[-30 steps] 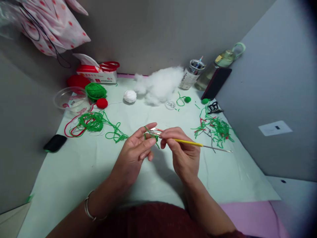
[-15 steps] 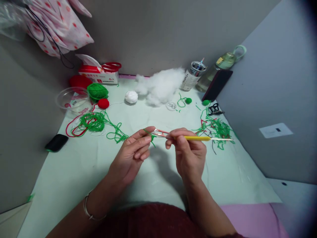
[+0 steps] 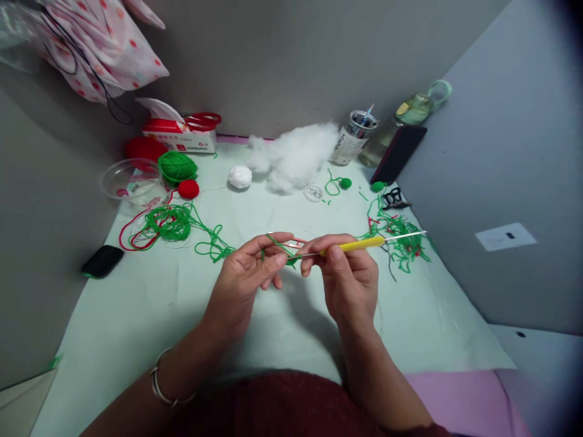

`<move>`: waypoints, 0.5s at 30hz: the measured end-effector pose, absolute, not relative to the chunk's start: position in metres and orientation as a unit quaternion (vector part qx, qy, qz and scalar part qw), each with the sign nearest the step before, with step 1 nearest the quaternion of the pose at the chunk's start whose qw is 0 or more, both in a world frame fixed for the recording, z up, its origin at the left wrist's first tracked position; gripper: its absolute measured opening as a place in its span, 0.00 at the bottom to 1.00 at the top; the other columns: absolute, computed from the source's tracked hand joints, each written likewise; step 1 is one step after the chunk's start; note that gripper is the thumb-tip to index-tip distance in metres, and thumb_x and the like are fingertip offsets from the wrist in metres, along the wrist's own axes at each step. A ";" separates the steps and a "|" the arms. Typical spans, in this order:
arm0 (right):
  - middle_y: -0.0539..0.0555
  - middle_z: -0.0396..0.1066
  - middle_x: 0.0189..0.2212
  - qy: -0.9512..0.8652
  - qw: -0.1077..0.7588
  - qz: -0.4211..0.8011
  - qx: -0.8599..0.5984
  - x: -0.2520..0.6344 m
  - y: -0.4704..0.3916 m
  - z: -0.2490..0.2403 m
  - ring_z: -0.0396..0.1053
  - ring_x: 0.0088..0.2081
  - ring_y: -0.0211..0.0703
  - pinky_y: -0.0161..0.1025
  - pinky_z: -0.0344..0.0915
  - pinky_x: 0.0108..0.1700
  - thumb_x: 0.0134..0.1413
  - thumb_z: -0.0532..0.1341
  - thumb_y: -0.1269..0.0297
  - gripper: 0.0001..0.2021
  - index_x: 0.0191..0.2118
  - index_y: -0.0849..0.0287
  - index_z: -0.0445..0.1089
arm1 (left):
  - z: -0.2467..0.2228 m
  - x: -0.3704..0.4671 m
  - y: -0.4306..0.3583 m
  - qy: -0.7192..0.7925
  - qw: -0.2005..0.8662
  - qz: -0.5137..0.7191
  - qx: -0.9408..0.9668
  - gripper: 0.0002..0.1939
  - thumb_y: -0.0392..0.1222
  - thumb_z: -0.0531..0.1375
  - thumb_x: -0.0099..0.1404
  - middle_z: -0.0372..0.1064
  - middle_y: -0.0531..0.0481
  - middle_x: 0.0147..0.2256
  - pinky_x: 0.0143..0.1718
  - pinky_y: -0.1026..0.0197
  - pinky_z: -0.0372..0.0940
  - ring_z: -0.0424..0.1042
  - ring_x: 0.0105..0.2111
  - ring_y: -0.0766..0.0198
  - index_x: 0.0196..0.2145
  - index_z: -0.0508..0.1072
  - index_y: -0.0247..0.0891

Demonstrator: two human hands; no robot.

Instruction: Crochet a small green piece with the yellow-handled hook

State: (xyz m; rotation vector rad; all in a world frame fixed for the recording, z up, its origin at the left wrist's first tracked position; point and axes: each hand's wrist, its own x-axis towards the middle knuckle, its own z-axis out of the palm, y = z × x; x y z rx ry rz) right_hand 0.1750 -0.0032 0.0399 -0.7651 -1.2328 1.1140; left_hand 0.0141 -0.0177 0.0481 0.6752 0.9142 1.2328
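Note:
My right hand (image 3: 348, 273) grips a crochet hook by its yellow handle (image 3: 362, 244); the thin metal shaft points left toward my other hand. Green yarn (image 3: 283, 246) is pinched in my left hand (image 3: 248, 270) and stretches over its index finger to the hook's tip. A small green stitched bit (image 3: 293, 261) shows between the hands, partly hidden by fingers. From the left hand the yarn trails to a loose green tangle (image 3: 168, 223) on the table. Behind the fingers lies a reddish metallic tool (image 3: 295, 242), mostly covered.
White stuffing (image 3: 298, 158) and a white yarn ball (image 3: 240, 177) sit at the back. Yarn scraps (image 3: 403, 240) lie right, near a leaning phone (image 3: 401, 155). At left are a plastic bowl (image 3: 132, 182), a green ball (image 3: 177, 167) and a black case (image 3: 102, 261).
The hook's back end has tipped upward. My left thumb has moved forward onto the yarn by the shaft, and the yarn now slants from the index finger toward the hook.

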 end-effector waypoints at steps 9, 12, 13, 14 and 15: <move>0.53 0.81 0.46 -0.806 0.477 0.034 -0.349 0.172 -0.016 0.025 0.81 0.45 0.45 0.41 0.81 0.43 0.66 0.64 0.74 0.21 0.59 0.45 0.75 | 0.049 0.013 -0.018 0.405 0.677 0.547 0.278 0.22 0.38 0.73 0.61 0.69 0.56 0.30 0.24 0.69 0.63 0.62 0.22 0.74 0.53 0.82 0.41; 0.53 0.80 0.44 -0.757 0.529 0.093 -0.373 0.171 -0.014 0.026 0.80 0.45 0.45 0.42 0.80 0.44 0.65 0.65 0.73 0.17 0.55 0.46 0.78 | 0.052 0.014 -0.018 0.354 0.764 0.502 0.199 0.21 0.39 0.73 0.61 0.57 0.62 0.21 0.20 0.71 0.57 0.47 0.18 0.76 0.52 0.82 0.38; 0.54 0.80 0.42 -0.729 0.552 0.158 -0.373 0.171 -0.013 0.029 0.80 0.44 0.45 0.44 0.80 0.44 0.67 0.64 0.72 0.14 0.52 0.48 0.79 | 0.052 0.014 -0.017 0.345 0.780 0.490 0.181 0.20 0.39 0.73 0.61 0.54 0.63 0.21 0.19 0.72 0.55 0.44 0.18 0.77 0.51 0.83 0.36; 0.53 0.79 0.38 -0.689 0.583 0.222 -0.369 0.171 -0.012 0.032 0.79 0.40 0.45 0.45 0.79 0.41 0.69 0.62 0.70 0.12 0.49 0.49 0.80 | 0.053 0.013 -0.017 0.342 0.786 0.486 0.170 0.19 0.38 0.73 0.61 0.52 0.63 0.20 0.19 0.72 0.53 0.42 0.18 0.77 0.50 0.83 0.35; 0.53 0.78 0.36 -0.641 0.610 0.287 -0.367 0.171 -0.010 0.035 0.77 0.35 0.42 0.43 0.78 0.36 0.70 0.60 0.68 0.10 0.47 0.50 0.80 | 0.054 0.013 -0.018 0.343 0.782 0.493 0.166 0.17 0.38 0.72 0.60 0.53 0.63 0.21 0.18 0.72 0.52 0.42 0.18 0.77 0.49 0.83 0.35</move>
